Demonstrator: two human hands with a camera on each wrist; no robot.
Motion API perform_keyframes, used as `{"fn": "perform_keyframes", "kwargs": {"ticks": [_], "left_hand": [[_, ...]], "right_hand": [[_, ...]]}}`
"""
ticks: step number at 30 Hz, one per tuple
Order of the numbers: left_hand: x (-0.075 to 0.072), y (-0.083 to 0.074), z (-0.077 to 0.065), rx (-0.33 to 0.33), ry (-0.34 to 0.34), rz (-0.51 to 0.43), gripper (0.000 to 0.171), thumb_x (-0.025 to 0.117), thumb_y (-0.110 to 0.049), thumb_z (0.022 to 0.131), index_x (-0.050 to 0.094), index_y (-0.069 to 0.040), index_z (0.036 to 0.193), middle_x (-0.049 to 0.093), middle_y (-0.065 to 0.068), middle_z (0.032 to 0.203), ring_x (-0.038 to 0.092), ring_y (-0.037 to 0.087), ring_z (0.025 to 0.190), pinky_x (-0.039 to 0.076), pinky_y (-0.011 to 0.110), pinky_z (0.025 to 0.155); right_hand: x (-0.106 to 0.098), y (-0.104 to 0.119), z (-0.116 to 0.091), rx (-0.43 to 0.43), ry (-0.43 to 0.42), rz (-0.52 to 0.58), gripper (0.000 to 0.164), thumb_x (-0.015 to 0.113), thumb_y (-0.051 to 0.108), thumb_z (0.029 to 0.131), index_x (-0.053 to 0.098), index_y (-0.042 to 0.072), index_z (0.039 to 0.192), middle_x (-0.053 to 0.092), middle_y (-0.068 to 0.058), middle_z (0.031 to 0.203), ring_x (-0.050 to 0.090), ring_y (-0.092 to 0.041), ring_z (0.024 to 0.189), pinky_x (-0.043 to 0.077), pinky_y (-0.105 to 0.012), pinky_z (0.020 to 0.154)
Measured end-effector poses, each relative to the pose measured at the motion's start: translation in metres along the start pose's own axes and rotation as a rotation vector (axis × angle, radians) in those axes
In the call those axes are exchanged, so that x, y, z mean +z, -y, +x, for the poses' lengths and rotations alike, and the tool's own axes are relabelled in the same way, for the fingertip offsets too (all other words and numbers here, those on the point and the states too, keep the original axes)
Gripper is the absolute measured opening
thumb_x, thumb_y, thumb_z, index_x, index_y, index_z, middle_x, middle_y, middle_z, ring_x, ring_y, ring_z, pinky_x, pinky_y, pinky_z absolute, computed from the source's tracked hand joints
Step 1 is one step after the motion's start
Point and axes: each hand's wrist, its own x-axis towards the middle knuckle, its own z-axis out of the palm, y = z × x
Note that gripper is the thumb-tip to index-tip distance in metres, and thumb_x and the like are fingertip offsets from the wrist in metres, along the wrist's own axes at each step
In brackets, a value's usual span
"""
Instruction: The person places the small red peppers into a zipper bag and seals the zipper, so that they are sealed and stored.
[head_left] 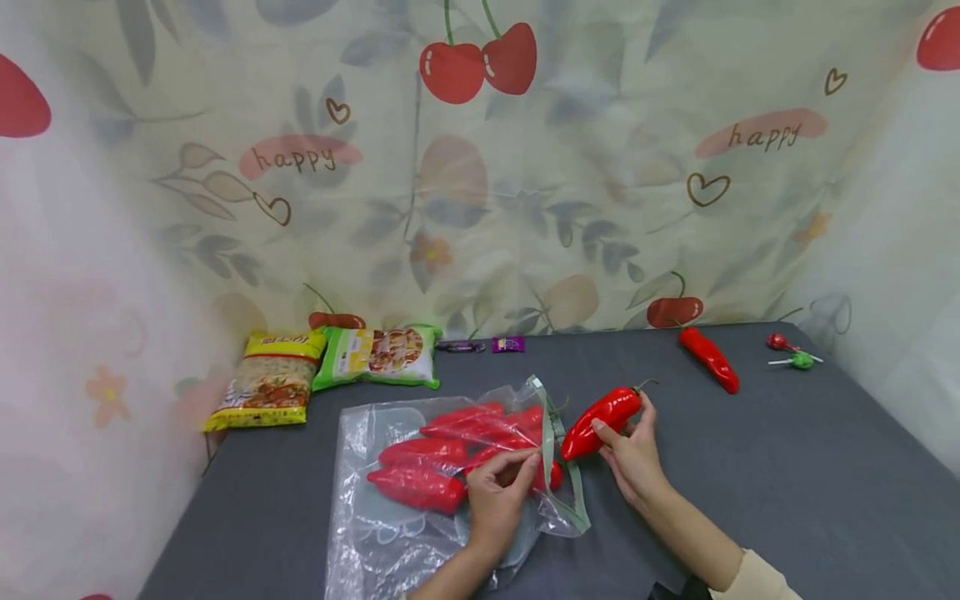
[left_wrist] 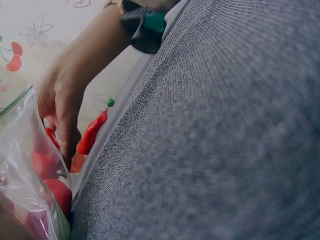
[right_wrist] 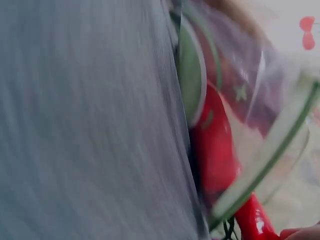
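Observation:
In the head view, a clear plastic zip bag (head_left: 347, 508) with a pale green band along its mouth lies on the table, several red chili peppers (head_left: 423, 454) inside it. My left hand (head_left: 498, 504) pinches the bag's upper layer near the mouth. My right hand (head_left: 633, 454) holds another red pepper (head_left: 600, 423) by its side, thumb across it, its tip pointing at the bag opening. From the left wrist, the right hand (left_wrist: 65, 105) appears beside the bag. The right wrist view shows red peppers (right_wrist: 215, 145) close up at the green-edged opening.
One loose red pepper (head_left: 708, 358) lies at the back right, near a red lollipop (head_left: 782, 342) and a green lollipop (head_left: 801, 360). Yellow (head_left: 266, 379) and green (head_left: 378, 357) food packets stand at the back left. Beside them are two small purple-wrapped sweets (head_left: 508, 344). Printed cloth walls enclose the table.

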Motion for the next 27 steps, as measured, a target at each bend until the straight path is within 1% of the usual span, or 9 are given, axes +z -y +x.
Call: {"fn": "perform_keyframes", "kwargs": {"ticks": [2, 6, 9, 12, 17, 19, 22, 24, 27], "left_hand": [[0.000, -0.007, 0.001, 0.035, 0.002, 0.004, 0.012, 0.068, -0.002, 0.080, 0.069, 0.006, 0.088, 0.070, 0.022, 0.082, 0.065, 0.000, 0.072, 0.055, 0.018, 0.062], [0.001, -0.019, 0.001, 0.080, 0.012, 0.012, 0.011, 0.066, 0.003, 0.080, 0.067, 0.010, 0.087, 0.068, 0.025, 0.081, 0.065, 0.000, 0.073, 0.055, 0.018, 0.060], [0.001, -0.023, 0.001, 0.069, 0.016, 0.016, 0.011, 0.066, 0.002, 0.080, 0.067, 0.010, 0.087, 0.069, 0.025, 0.081, 0.065, 0.000, 0.073, 0.055, 0.017, 0.061], [0.001, -0.025, 0.001, 0.074, 0.014, 0.031, 0.012, 0.066, 0.001, 0.080, 0.068, 0.010, 0.088, 0.069, 0.024, 0.082, 0.065, 0.001, 0.073, 0.055, 0.018, 0.061], [0.001, -0.024, 0.002, 0.046, 0.013, 0.038, 0.013, 0.067, -0.001, 0.080, 0.068, 0.008, 0.089, 0.070, 0.021, 0.084, 0.066, 0.004, 0.072, 0.055, 0.019, 0.062], [0.001, -0.024, 0.002, 0.040, 0.013, 0.038, 0.013, 0.067, -0.001, 0.080, 0.068, 0.008, 0.089, 0.070, 0.021, 0.084, 0.066, 0.005, 0.073, 0.055, 0.019, 0.063], [0.001, -0.025, 0.002, 0.042, 0.011, 0.042, 0.012, 0.066, -0.001, 0.080, 0.068, 0.008, 0.089, 0.070, 0.021, 0.084, 0.066, 0.006, 0.073, 0.055, 0.019, 0.064], [0.002, -0.026, 0.003, 0.045, 0.010, 0.037, 0.012, 0.066, -0.001, 0.080, 0.068, 0.008, 0.089, 0.070, 0.021, 0.084, 0.067, 0.006, 0.074, 0.055, 0.020, 0.065], [0.002, -0.027, 0.003, 0.048, 0.006, 0.033, 0.012, 0.067, -0.001, 0.080, 0.069, 0.008, 0.088, 0.070, 0.021, 0.084, 0.067, 0.007, 0.075, 0.056, 0.021, 0.065]], "right_hand": [[0.002, -0.007, -0.003, -0.010, 0.000, 0.003, 0.076, 0.050, 0.003, 0.090, -0.003, 0.021, 0.141, 0.026, -0.007, 0.120, 0.044, -0.019, 0.110, 0.048, -0.015, 0.076], [-0.002, -0.015, -0.002, -0.031, -0.004, -0.002, 0.049, 0.049, 0.018, 0.095, 0.021, 0.008, 0.133, 0.041, 0.002, 0.108, 0.051, -0.004, 0.093, 0.049, -0.015, 0.077], [-0.010, -0.017, -0.002, -0.056, 0.014, -0.002, 0.037, 0.044, 0.025, 0.097, 0.037, 0.001, 0.125, 0.053, 0.010, 0.097, 0.052, -0.001, 0.089, 0.050, -0.017, 0.077], [-0.014, -0.017, -0.003, -0.086, 0.052, 0.023, 0.028, 0.044, 0.020, 0.097, 0.044, 0.000, 0.117, 0.058, 0.012, 0.091, 0.055, -0.001, 0.086, 0.050, -0.019, 0.076], [-0.017, -0.013, -0.008, -0.127, 0.143, 0.064, 0.022, 0.049, 0.012, 0.094, 0.047, 0.000, 0.113, 0.062, 0.010, 0.097, 0.059, -0.002, 0.085, 0.051, -0.020, 0.074], [-0.017, -0.013, -0.011, -0.125, 0.163, 0.063, 0.017, 0.051, 0.009, 0.093, 0.052, 0.002, 0.109, 0.063, 0.010, 0.098, 0.061, -0.003, 0.086, 0.052, -0.020, 0.075], [-0.015, -0.016, -0.016, -0.098, 0.159, 0.035, 0.008, 0.057, 0.006, 0.089, 0.061, 0.008, 0.096, 0.067, 0.008, 0.096, 0.062, -0.005, 0.085, 0.054, -0.019, 0.076], [-0.012, -0.020, -0.020, -0.069, 0.150, -0.011, 0.008, 0.062, 0.006, 0.086, 0.065, 0.012, 0.089, 0.069, 0.007, 0.095, 0.063, -0.005, 0.083, 0.054, -0.019, 0.075], [-0.006, -0.025, -0.024, -0.051, 0.157, -0.114, 0.012, 0.068, 0.008, 0.081, 0.068, 0.006, 0.093, 0.071, 0.006, 0.092, 0.065, -0.004, 0.082, 0.054, -0.020, 0.073]]}}
